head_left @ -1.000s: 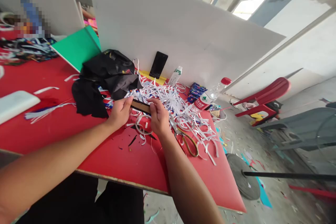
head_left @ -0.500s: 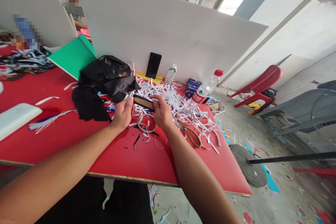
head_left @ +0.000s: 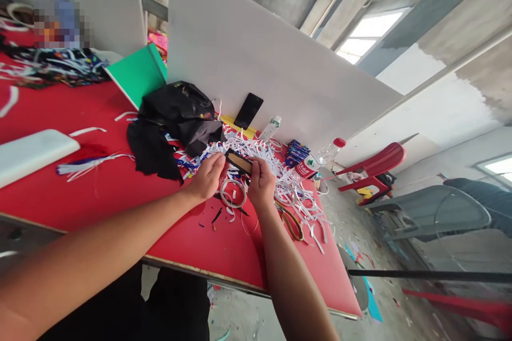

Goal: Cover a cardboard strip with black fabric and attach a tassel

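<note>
Between my two hands is a small flat brown piece with black edges (head_left: 239,162), perhaps card bordered by dark fabric. My left hand (head_left: 210,175) pinches its left end, and my right hand (head_left: 261,180) closes on its right end. Just below it on the red table lies a roll of clear tape (head_left: 233,193). Scissors with yellowish handles (head_left: 293,225) rest to the right of my right wrist. Behind my hands spreads a heap of white paper strips (head_left: 256,149), and black fabric (head_left: 180,117) is bunched on the left.
A dark phone (head_left: 248,111) leans against the white partition (head_left: 272,48). Near it stand a small white bottle (head_left: 271,128), a stack of blue packets (head_left: 297,152) and a red-capped plastic bottle (head_left: 320,160). A green board (head_left: 138,74) and white box (head_left: 38,154) are on the left.
The camera view has tilted and shifted, so the table's contents sit differently in the picture. Both hands keep their hold on the brown piece, which shows little other change.
</note>
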### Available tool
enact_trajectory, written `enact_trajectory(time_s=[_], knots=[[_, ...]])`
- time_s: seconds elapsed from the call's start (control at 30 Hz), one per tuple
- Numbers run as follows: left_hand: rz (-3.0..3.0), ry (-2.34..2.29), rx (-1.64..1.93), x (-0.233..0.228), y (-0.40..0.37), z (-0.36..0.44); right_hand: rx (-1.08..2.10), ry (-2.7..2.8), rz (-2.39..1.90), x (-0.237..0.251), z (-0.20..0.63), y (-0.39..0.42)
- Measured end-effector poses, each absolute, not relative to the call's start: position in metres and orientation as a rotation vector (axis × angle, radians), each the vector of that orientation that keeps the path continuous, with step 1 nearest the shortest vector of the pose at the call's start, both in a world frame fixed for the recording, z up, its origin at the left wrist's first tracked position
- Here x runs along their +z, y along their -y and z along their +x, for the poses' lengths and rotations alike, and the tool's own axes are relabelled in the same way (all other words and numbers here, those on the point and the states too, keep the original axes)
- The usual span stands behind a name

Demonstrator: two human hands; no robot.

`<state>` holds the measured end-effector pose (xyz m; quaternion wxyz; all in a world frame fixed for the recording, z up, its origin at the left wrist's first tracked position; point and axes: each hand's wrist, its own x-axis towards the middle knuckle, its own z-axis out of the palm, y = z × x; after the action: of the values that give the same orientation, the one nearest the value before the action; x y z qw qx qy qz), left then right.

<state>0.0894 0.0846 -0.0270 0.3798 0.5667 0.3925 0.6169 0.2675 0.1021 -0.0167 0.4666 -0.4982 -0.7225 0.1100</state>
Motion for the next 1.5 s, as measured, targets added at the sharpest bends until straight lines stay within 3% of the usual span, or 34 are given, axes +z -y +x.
enact_trajectory(time_s=[0.6,1.2,1.5], knots=[[1.348,-1.069,1.537,-0.024,-0.084,0.09,0.355,1.905,-1.199,-0.027,0.27,-0.099],[1.101,-0.98,1.49,-0.024,-0.09,0.09,0.712,1.957,-0.978,-0.022,0.264,-0.099],[1.073,-0.998,1.517,0.017,-0.118,0.061,0.514,1.903,-1.116,0.008,0.274,-0.096]])
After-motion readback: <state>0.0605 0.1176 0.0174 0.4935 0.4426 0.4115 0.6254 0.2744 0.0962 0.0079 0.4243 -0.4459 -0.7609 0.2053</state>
